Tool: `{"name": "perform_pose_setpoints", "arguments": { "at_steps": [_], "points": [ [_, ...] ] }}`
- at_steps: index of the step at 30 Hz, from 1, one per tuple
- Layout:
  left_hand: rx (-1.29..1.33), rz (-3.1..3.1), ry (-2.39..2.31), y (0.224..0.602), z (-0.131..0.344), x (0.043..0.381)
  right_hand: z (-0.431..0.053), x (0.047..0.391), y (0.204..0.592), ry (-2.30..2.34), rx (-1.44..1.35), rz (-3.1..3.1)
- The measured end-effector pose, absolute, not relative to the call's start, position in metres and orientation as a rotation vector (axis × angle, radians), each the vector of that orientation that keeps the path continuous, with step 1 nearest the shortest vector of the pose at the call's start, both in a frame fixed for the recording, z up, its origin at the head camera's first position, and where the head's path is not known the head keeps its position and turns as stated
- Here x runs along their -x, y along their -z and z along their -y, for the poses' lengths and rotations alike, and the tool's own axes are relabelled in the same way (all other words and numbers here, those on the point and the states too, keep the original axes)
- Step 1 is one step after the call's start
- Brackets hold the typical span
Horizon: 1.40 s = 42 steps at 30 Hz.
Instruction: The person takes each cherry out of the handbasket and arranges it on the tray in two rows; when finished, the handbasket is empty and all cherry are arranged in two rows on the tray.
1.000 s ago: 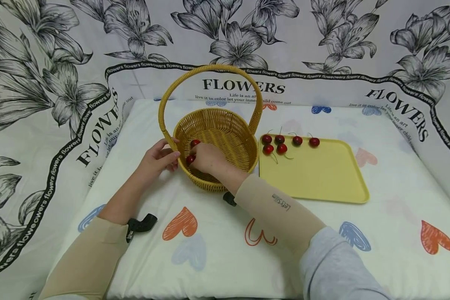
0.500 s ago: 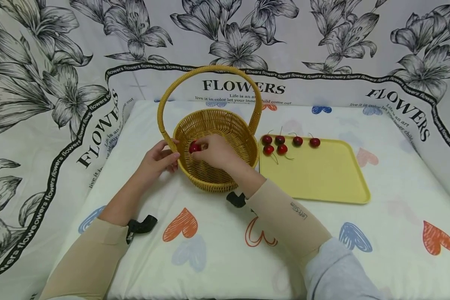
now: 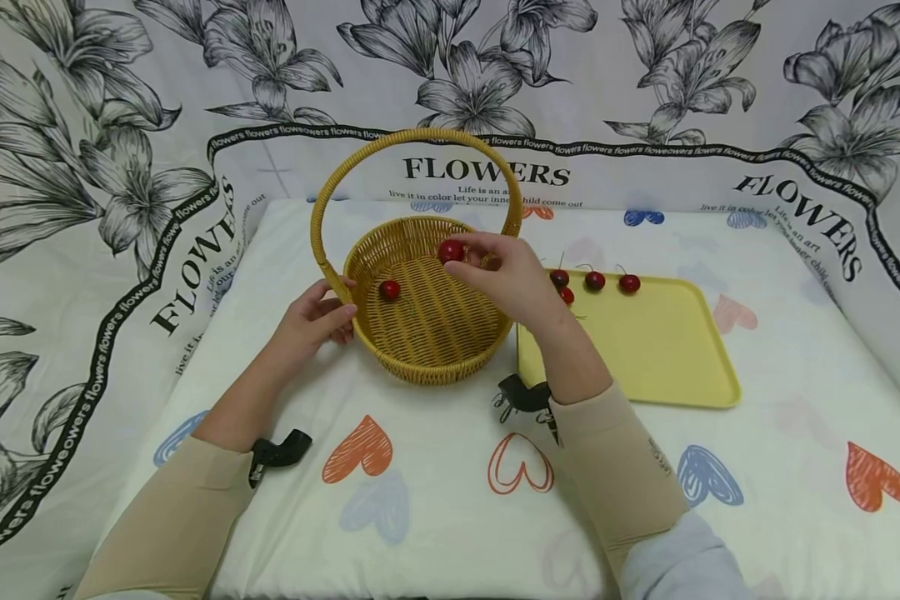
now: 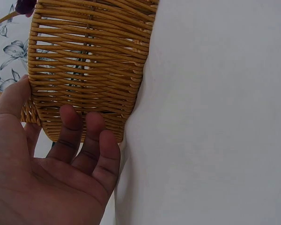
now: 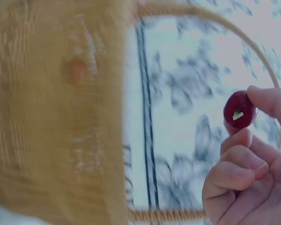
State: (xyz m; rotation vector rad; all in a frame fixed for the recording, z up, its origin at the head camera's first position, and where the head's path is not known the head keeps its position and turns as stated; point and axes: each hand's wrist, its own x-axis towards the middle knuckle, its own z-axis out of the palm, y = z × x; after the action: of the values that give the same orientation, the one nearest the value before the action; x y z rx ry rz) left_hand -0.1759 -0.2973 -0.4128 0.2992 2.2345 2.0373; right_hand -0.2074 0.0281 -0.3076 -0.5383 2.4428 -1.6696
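My right hand (image 3: pixel 521 283) pinches a dark red cherry (image 3: pixel 451 251) between thumb and fingertips, above the right part of a yellow-brown wicker basket (image 3: pixel 431 372). In the right wrist view the same cherry (image 5: pixel 235 105) shows a small pale mark on its side. One other cherry (image 3: pixel 389 289) lies on the basket floor toward the left. My left hand (image 3: pixel 307 327) grips the basket's left rim near the foot of its tall arched handle (image 3: pixel 420 136). In the left wrist view, the thumb (image 4: pixel 13 98) is at the rim and other fingers curl beside the woven wall (image 4: pixel 89 61).
A yellow tray (image 3: pixel 630 358) sits to the right of the basket, with several stemmed cherries (image 3: pixel 595 281) along its far edge. My right hand and wrist cover its left part. The heart-print cloth (image 3: pixel 420 517) covers the surface; a floral cloth (image 3: pixel 720 100) rises behind.
My right hand has lifted a cherry from the basket's left side and carried it up and right. One cherry stays inside. The left hand keeps its grip on the rim.
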Motion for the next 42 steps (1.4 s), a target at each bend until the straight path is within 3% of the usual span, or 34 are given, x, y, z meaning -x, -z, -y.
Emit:
{"name": "perform_pose_setpoints", "arguments": {
  "at_steps": [10, 23, 32, 42],
  "points": [
    [-0.291, -2.22, -2.046, 0.413, 0.297, 0.176, -0.106, 0.231, 0.308, 1.605, 0.291, -2.493],
    [-0.301, -2.205, -2.061, 0.413, 0.297, 0.176, -0.187, 0.255, 0.352, 1.427, 0.168, -2.549],
    [-0.312, -2.185, -2.08, 0.413, 0.297, 0.178, -0.211, 0.261, 0.377, 1.114, 0.057, -2.536],
    [-0.308, -2.167, -2.096, 0.413, 0.295, 0.177, -0.214, 0.259, 0.386, 1.074, -0.01, -2.512]
  ]
}}
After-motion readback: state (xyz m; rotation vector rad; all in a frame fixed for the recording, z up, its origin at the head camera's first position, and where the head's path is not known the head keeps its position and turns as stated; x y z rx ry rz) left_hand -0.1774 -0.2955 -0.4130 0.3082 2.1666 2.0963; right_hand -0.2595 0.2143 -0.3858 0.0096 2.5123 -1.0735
